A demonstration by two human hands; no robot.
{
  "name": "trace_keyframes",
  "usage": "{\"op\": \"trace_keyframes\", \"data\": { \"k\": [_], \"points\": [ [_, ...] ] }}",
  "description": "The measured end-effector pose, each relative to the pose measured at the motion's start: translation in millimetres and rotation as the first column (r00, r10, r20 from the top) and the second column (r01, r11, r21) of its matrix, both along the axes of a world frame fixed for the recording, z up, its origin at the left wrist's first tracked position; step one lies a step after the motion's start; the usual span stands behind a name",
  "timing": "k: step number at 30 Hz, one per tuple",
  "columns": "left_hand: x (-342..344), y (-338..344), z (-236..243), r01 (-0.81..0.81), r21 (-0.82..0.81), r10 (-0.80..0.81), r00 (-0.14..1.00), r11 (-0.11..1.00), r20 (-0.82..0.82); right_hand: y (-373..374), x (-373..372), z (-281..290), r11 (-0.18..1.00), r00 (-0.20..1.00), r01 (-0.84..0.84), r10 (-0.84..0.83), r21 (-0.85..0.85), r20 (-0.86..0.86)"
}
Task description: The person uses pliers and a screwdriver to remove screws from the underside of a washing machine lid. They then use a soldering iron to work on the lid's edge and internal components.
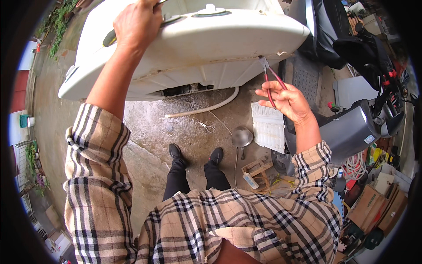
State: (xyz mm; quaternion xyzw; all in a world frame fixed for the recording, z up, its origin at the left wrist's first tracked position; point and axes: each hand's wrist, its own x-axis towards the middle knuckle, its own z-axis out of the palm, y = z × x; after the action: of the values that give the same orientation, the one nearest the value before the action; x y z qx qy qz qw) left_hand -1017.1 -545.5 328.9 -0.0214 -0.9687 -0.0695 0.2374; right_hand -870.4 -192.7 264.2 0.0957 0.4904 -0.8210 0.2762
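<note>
Forearms (113, 81) reaching forward, left farther
Left hand (137, 27) back-up, fingers mostly hidden; right hand (288, 100) loosely gripping, fingers bent.

Open-air yard, apparently at a home: daylight falls on a wet concrete floor (145, 145) beneath the left hand (138, 25) and the right hand (288, 100). Leafy plants (57, 28) grow well to the left of the left hand. A grey-and-black motor scooter (347, 128) stands near the right hand, on its right; cardboard boxes (368, 207) and a pale coil (354, 165) crowd that side, closer to the wearer.
</note>
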Motion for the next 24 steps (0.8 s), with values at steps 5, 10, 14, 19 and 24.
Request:
{"op": "trace_keyframes", "data": {
  "k": [5,10,14,19,24],
  "points": [
    [0,-5,-6,-0.003,0.015,0.003,1.0,1.0,0.002,7,-7,5,0.993,0.993,-0.081,0.073,0.088,0.089],
    [-2,-11,-12,0.012,0.02,-0.012,1.0,1.0,-0.016,-2,-11,22,0.892,0.978,-0.188,0.131,0.412,0.162],
    [-3,-13,-13,0.026,0.025,-0.026,0.999,0.999,-0.03,1,-10,18,0.941,0.981,-0.178,0.146,0.288,0.131],
    [-1,-11,-14,0.016,0.028,-0.015,0.999,0.999,-0.033,3,-12,20,0.979,0.982,-0.145,0.125,0.14,0.144],
    [-8,-14,-28,0.131,0.319,-0.141,0.99,0.938,0.008,-3,-11,23,0.989,0.975,-0.059,0.028,0.135,0.219]
  ]
}}
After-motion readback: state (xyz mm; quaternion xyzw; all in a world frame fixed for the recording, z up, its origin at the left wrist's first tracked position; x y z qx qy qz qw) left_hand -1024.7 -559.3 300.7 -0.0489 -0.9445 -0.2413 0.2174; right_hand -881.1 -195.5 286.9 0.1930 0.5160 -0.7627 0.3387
